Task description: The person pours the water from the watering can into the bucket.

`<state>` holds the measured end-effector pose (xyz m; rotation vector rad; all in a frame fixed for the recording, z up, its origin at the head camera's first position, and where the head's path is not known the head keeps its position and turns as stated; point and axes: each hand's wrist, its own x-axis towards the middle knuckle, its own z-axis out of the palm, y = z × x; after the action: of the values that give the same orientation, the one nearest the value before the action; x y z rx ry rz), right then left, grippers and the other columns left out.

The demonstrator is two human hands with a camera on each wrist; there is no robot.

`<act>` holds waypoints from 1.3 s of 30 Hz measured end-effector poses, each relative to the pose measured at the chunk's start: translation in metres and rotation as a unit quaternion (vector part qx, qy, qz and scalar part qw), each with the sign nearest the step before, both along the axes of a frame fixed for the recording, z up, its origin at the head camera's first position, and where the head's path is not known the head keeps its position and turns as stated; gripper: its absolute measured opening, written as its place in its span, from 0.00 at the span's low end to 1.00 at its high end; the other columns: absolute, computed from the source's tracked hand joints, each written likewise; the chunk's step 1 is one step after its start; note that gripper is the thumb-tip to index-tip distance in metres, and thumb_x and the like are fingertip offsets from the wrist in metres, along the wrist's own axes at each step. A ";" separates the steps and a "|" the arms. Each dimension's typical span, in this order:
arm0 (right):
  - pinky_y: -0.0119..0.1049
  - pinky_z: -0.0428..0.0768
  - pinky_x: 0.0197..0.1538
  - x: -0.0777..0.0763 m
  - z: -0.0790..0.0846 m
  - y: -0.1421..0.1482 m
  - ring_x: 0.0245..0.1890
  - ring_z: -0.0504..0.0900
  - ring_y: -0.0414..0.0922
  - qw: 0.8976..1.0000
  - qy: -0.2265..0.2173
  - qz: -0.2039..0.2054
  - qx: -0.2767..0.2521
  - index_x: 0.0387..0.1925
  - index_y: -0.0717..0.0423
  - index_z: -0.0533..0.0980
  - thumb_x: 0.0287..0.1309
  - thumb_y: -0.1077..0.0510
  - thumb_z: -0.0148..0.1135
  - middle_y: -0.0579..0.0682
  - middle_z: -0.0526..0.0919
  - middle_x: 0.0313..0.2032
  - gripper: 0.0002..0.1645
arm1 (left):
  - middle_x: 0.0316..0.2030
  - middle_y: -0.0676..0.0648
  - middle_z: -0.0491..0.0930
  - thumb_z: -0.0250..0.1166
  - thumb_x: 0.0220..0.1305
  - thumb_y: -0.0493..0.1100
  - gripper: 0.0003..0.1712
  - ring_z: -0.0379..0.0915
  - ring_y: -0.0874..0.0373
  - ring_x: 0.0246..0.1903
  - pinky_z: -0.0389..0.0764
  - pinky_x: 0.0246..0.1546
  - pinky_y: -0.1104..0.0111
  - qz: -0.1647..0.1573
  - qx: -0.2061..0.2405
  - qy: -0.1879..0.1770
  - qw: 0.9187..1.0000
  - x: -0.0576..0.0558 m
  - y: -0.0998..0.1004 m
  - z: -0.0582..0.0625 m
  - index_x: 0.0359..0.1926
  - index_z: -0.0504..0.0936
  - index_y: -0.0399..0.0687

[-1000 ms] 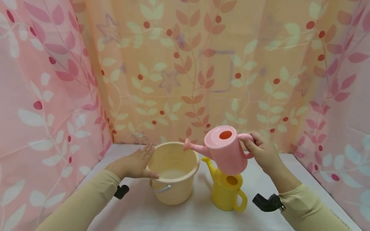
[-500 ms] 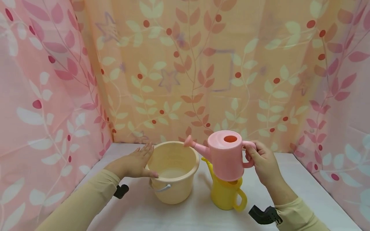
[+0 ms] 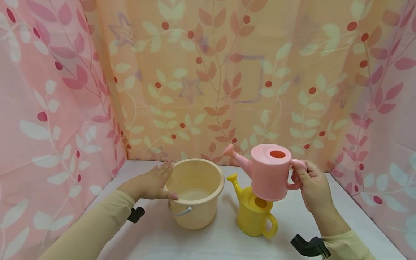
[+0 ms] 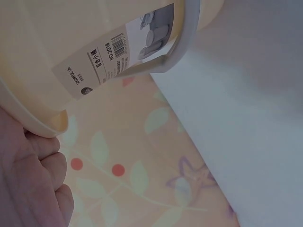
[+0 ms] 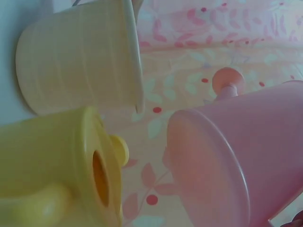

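My right hand (image 3: 314,186) grips the handle of a pink watering can (image 3: 271,177), held upright in the air with its spout pointing left. Below it a yellow watering can (image 3: 251,218) stands on the table, spout to the left and handle to the right. In the right wrist view the pink can (image 5: 265,142) shows its underside, beside the yellow can (image 5: 42,156). My left hand (image 3: 151,184) rests on the left rim of a cream bucket (image 3: 198,215), fingers stretched out. A printed label (image 4: 116,52) shows on the bucket's side in the left wrist view.
The white tabletop (image 3: 146,234) is enclosed by a floral curtain (image 3: 195,90) at the back and pink ones at both sides. A grey bail handle (image 4: 182,42) hangs down the bucket's side. Black camera mounts sit at both wrists.
The right hand has carried the pink watering can to the right, away from the bucket's rim, and levelled it from a slight tilt. The left hand and bucket have stayed put.
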<state>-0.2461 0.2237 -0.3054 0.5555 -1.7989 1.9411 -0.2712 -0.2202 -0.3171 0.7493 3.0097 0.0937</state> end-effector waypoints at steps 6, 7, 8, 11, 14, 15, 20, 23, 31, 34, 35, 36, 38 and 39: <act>0.36 0.80 0.23 0.004 -0.007 0.021 0.21 0.68 0.42 0.999 0.001 -0.015 -0.049 0.35 0.61 0.75 0.63 0.62 0.51 0.51 0.68 0.21 0.08 | 0.68 0.32 0.42 0.53 0.47 0.77 0.66 0.37 0.41 0.68 0.45 0.64 0.47 -0.003 0.005 0.000 1.000 0.001 -0.001 0.001 0.68 0.44 0.28; 0.36 0.80 0.22 0.005 -0.008 0.024 0.21 0.68 0.41 0.998 -0.006 -0.023 -0.053 0.33 0.61 0.75 0.62 0.62 0.51 0.50 0.68 0.21 0.07 | 0.68 0.32 0.42 0.53 0.47 0.77 0.66 0.37 0.41 0.68 0.45 0.64 0.47 -0.003 0.004 0.000 1.000 0.001 -0.001 0.002 0.68 0.44 0.28; 0.35 0.80 0.22 0.006 -0.010 0.027 0.21 0.68 0.41 0.998 -0.013 -0.033 -0.055 0.31 0.60 0.74 0.62 0.61 0.52 0.50 0.67 0.21 0.07 | 0.68 0.32 0.42 0.53 0.47 0.77 0.66 0.37 0.41 0.68 0.45 0.64 0.47 -0.003 0.003 -0.001 1.000 0.002 -0.001 0.002 0.68 0.44 0.28; 0.35 0.79 0.21 0.008 -0.017 0.038 0.20 0.68 0.42 0.995 -0.036 -0.063 -0.064 0.26 0.60 0.70 0.61 0.59 0.53 0.50 0.67 0.20 0.10 | 0.68 0.32 0.42 0.53 0.48 0.77 0.66 0.37 0.41 0.68 0.45 0.64 0.47 -0.003 0.002 0.000 1.000 0.002 -0.001 0.003 0.67 0.44 0.28; 0.35 0.79 0.21 0.009 -0.027 0.050 0.20 0.67 0.42 0.992 -0.055 -0.081 -0.085 0.22 0.60 0.68 0.61 0.59 0.54 0.50 0.67 0.19 0.13 | 0.68 0.32 0.42 0.52 0.47 0.78 0.67 0.37 0.41 0.68 0.45 0.64 0.47 -0.003 0.004 -0.001 1.000 0.002 -0.002 0.002 0.68 0.44 0.28; 0.34 0.79 0.21 0.009 -0.030 0.054 0.20 0.67 0.42 0.990 -0.060 -0.088 -0.091 0.22 0.60 0.68 0.61 0.58 0.54 0.50 0.67 0.19 0.14 | 0.68 0.32 0.42 0.52 0.46 0.78 0.67 0.37 0.41 0.68 0.45 0.64 0.47 -0.002 0.004 -0.001 1.000 0.002 -0.002 0.002 0.68 0.44 0.28; 0.30 0.79 0.21 0.009 -0.050 0.072 0.21 0.66 0.41 0.979 -0.095 -0.125 -0.127 0.18 0.59 0.67 0.60 0.55 0.56 0.49 0.67 0.17 0.18 | 0.68 0.32 0.41 0.49 0.44 0.81 0.69 0.36 0.42 0.68 0.44 0.64 0.47 -0.001 0.002 -0.002 1.000 0.002 -0.002 -0.001 0.68 0.44 0.28; 0.32 0.80 0.21 0.008 -0.066 0.080 0.21 0.66 0.40 0.974 -0.118 -0.133 -0.140 0.16 0.59 0.66 0.59 0.55 0.57 0.49 0.67 0.16 0.20 | 0.69 0.33 0.41 0.49 0.44 0.81 0.69 0.36 0.42 0.68 0.44 0.65 0.48 0.000 0.001 -0.003 1.000 0.001 -0.002 -0.002 0.68 0.43 0.29; 0.36 0.80 0.21 0.008 -0.104 0.092 0.22 0.67 0.39 0.967 -0.171 -0.140 -0.127 0.15 0.59 0.68 0.62 0.51 0.53 0.48 0.65 0.16 0.23 | 0.68 0.30 0.43 0.53 0.48 0.77 0.66 0.37 0.39 0.68 0.45 0.63 0.45 -0.010 0.010 0.006 1.000 0.003 -0.004 -0.001 0.67 0.45 0.26; 0.36 0.80 0.20 0.009 -0.114 0.095 0.22 0.66 0.40 0.968 -0.172 -0.122 -0.138 0.14 0.60 0.69 0.63 0.53 0.52 0.48 0.66 0.16 0.23 | 0.68 0.31 0.43 0.53 0.48 0.77 0.66 0.37 0.40 0.68 0.44 0.64 0.45 -0.009 0.008 0.004 1.000 0.003 -0.005 -0.001 0.67 0.44 0.27; 0.33 0.79 0.20 0.009 -0.117 0.095 0.21 0.66 0.39 0.969 -0.169 -0.119 -0.137 0.13 0.60 0.68 0.63 0.53 0.52 0.48 0.66 0.16 0.24 | 0.68 0.31 0.42 0.52 0.48 0.77 0.66 0.37 0.40 0.68 0.44 0.64 0.46 -0.008 0.006 0.003 1.000 0.003 -0.005 -0.002 0.67 0.44 0.27; 0.33 0.79 0.20 0.009 -0.120 0.096 0.21 0.67 0.39 0.970 -0.164 -0.108 -0.142 0.13 0.60 0.68 0.64 0.54 0.52 0.48 0.66 0.16 0.24 | 0.68 0.31 0.43 0.52 0.47 0.78 0.67 0.37 0.40 0.68 0.44 0.64 0.45 -0.008 0.008 0.002 1.000 0.002 -0.006 -0.002 0.67 0.44 0.27; 0.30 0.78 0.20 0.008 -0.125 0.097 0.20 0.67 0.40 0.973 -0.155 -0.094 -0.146 0.13 0.61 0.67 0.64 0.56 0.51 0.48 0.67 0.16 0.24 | 0.68 0.32 0.42 0.49 0.45 0.80 0.68 0.36 0.42 0.68 0.44 0.64 0.47 -0.002 -0.001 0.006 1.000 0.001 -0.007 -0.004 0.68 0.44 0.29; 0.28 0.77 0.20 0.009 -0.127 0.097 0.21 0.66 0.40 0.974 -0.155 -0.091 -0.141 0.14 0.60 0.68 0.64 0.56 0.51 0.48 0.67 0.16 0.23 | 0.69 0.33 0.42 0.47 0.44 0.82 0.69 0.36 0.43 0.69 0.44 0.65 0.48 0.002 -0.008 0.007 1.000 0.000 -0.007 -0.004 0.68 0.44 0.30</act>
<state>-0.2375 0.3206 -0.4323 -0.0074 -1.6345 2.1902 -0.2713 -0.2276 -0.3215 0.7470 3.0210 0.0663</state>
